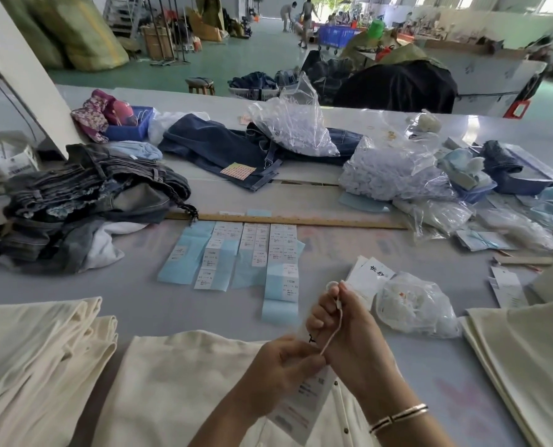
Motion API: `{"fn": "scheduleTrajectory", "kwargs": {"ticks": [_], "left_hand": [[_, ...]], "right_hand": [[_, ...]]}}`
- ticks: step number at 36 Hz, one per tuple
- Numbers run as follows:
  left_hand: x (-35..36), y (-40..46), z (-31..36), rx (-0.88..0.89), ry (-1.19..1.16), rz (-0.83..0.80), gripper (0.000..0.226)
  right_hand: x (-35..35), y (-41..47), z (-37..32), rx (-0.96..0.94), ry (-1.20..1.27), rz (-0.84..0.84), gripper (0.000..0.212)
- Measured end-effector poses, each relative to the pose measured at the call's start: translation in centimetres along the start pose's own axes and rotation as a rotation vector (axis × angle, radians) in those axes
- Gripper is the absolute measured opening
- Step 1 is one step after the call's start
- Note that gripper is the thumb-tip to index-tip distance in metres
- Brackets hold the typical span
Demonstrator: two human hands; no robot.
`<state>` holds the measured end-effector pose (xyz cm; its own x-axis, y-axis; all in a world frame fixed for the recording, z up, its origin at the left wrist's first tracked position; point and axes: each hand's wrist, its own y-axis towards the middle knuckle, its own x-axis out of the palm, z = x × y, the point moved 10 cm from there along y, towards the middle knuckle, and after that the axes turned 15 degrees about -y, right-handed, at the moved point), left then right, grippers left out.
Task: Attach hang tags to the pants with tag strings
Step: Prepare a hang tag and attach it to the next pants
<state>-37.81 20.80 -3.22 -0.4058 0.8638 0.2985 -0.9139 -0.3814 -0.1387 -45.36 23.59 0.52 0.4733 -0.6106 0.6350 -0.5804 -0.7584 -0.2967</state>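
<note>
Hang tag point(304, 395) — white, printed, on cream string point(331, 333).

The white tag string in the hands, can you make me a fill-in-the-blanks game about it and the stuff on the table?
1. The right hand pinches the thin white tag string and lifts it ____ the left hand.
2. The left hand holds a white paper hang tag over the ____-coloured pants.
3. The long wooden ruler lies just beyond the rows of white labels on ____ backing sheets.

Missing words: above; cream; blue
</note>
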Motion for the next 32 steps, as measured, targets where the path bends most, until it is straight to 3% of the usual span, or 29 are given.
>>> {"fn": "scheduleTrajectory", "kwargs": {"ticks": [4,6,10,13,17,20,24,28,32], "left_hand": [[-0.4,-0.2,0.5,0.020,0.007,0.034,0.012],[-0.9,-0.3,0.6,0.011,0.028,0.039,0.017],[-2.5,-0.5,1.6,0.037,0.205,0.053,0.003],[-2.7,-0.7,2.0,0.043,0.280,0.029,0.006],[-2.3,-0.8,2.6,0.070,0.395,0.015,0.003],[-2.1,-0.9,2.9,0.063,0.367,0.010,0.012],[-2.2,-1.3,2.7,0.026,0.313,0.007,0.005],[-2.7,-1.9,3.1,0.035,0.194,0.019,0.033],[-1.9,-2.6,3.4,0.028,0.030,-0.034,0.046]], "right_hand": [[-0.2,-0.1,-0.2,-0.045,-0.105,-0.007,0.021],[-0.5,-0.6,-1.1,-0.087,-0.278,-0.013,0.019],[-0.3,-2.2,-3.5,-0.269,-1.114,-0.100,0.003],[0.5,-2.9,-3.1,-0.432,-1.731,-0.204,0.023],[-0.1,-3.1,-1.7,-0.468,-2.083,-0.240,0.017],[0.0,-3.4,-1.8,-0.491,-2.049,-0.242,0.013],[-0.5,-3.6,-2.3,-0.408,-1.719,-0.199,0.015],[-2.4,-3.5,-5.1,-0.356,-1.233,-0.029,0.006],[-3.0,-3.3,-5.4,-0.346,-1.072,-0.020,0.013]]}}
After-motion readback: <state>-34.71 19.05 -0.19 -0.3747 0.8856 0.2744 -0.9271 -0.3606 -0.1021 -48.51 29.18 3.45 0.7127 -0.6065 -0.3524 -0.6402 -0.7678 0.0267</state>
